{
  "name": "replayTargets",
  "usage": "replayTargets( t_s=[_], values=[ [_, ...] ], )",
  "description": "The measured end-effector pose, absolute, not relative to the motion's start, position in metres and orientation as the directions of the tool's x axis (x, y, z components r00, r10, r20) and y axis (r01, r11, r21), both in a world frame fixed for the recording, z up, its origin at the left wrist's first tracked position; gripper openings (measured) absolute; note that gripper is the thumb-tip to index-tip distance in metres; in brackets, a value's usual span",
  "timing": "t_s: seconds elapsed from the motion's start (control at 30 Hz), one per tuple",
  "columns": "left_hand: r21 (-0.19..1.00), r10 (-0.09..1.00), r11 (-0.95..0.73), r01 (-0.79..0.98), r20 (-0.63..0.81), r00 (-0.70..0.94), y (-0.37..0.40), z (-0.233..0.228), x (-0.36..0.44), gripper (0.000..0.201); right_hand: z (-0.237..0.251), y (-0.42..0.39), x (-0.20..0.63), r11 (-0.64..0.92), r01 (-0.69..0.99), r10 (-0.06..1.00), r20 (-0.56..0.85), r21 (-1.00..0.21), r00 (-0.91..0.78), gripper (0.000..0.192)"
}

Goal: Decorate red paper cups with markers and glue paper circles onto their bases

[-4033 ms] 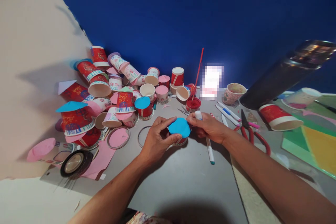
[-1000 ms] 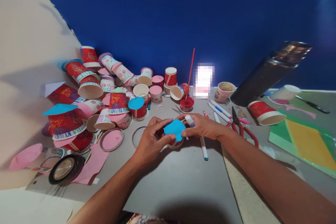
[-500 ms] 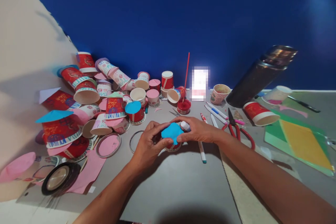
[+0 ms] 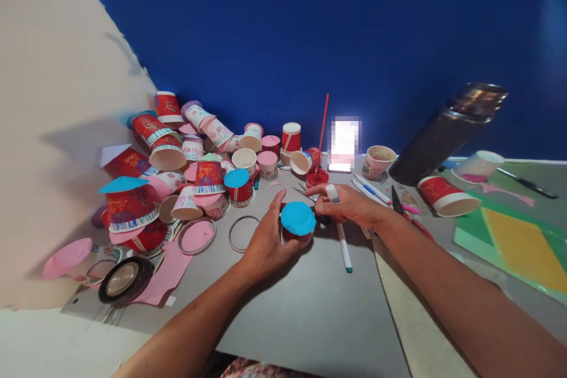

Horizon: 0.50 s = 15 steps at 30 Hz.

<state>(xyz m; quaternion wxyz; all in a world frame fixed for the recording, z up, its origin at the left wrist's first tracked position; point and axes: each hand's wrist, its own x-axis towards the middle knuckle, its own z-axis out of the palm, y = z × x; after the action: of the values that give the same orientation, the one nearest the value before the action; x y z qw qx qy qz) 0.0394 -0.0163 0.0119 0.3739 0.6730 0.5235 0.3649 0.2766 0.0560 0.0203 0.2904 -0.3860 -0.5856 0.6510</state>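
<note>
My left hand [image 4: 275, 233] curves round a small red paper cup [image 4: 286, 237] on the table, thumb in front and fingers at its far side. A round piece of blue paper [image 4: 298, 218] covers the cup's top. To the right of the cup, my right hand [image 4: 343, 205] is closed round a white tube [image 4: 332, 192] that looks like a glue stick. Its outstretched index finger is at the scissors [image 4: 309, 195], whose blades point left; their handles are partly hidden. Under this hand lies a white marker with a teal end [image 4: 344, 251].
Decorated paper cups [image 4: 208, 177] are heaped at left. Metal rings [image 4: 243, 233] and pink paper [image 4: 166, 269] lie nearer. Behind my hands stand a red pot [image 4: 317, 177] with a stick and a lit phone [image 4: 344, 144]. A black flask [image 4: 443, 136], pliers [image 4: 398, 204] and coloured sheets [image 4: 509, 236] are at right.
My right hand has left the blue paper and moved right to the scissors, carrying the white tube. The left hand stays round the cup. The view has shifted slightly left.
</note>
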Motion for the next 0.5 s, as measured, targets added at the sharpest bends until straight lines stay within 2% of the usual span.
replayTargets(
  t_s=[0.07,0.13,0.23,0.37,0.43,0.5],
  values=[
    [0.96,0.987,-0.077,0.269,0.035,0.159,-0.015,0.016,0.039,0.105,0.019,0.056,0.274,-0.164,0.03,0.855,-0.157,-0.986,-0.495,0.062],
    [0.999,0.987,0.039,0.006,-0.039,0.158,-0.013,0.02,0.035,0.099,0.018,0.055,0.271,-0.187,-0.004,0.883,-0.167,-0.982,-0.439,0.061],
    [0.929,0.975,0.157,-0.334,-0.092,0.202,-0.01,0.024,0.024,0.084,0.013,0.056,0.266,-0.208,-0.014,0.905,-0.187,-0.978,-0.383,0.06],
    [0.869,0.971,0.196,-0.454,-0.107,0.215,-0.008,0.025,0.017,0.061,0.002,0.057,0.262,-0.196,0.01,0.9,-0.184,-0.981,-0.395,0.057],
    [0.853,0.97,0.208,-0.478,-0.117,0.214,-0.01,0.026,0.018,0.061,-0.004,0.056,0.261,-0.187,0.031,0.898,-0.184,-0.982,-0.4,0.057],
    [0.847,0.971,0.206,-0.491,-0.116,0.207,-0.013,0.028,0.02,0.069,-0.009,0.055,0.261,-0.184,0.073,0.903,-0.198,-0.98,-0.382,0.058]
  ],
)
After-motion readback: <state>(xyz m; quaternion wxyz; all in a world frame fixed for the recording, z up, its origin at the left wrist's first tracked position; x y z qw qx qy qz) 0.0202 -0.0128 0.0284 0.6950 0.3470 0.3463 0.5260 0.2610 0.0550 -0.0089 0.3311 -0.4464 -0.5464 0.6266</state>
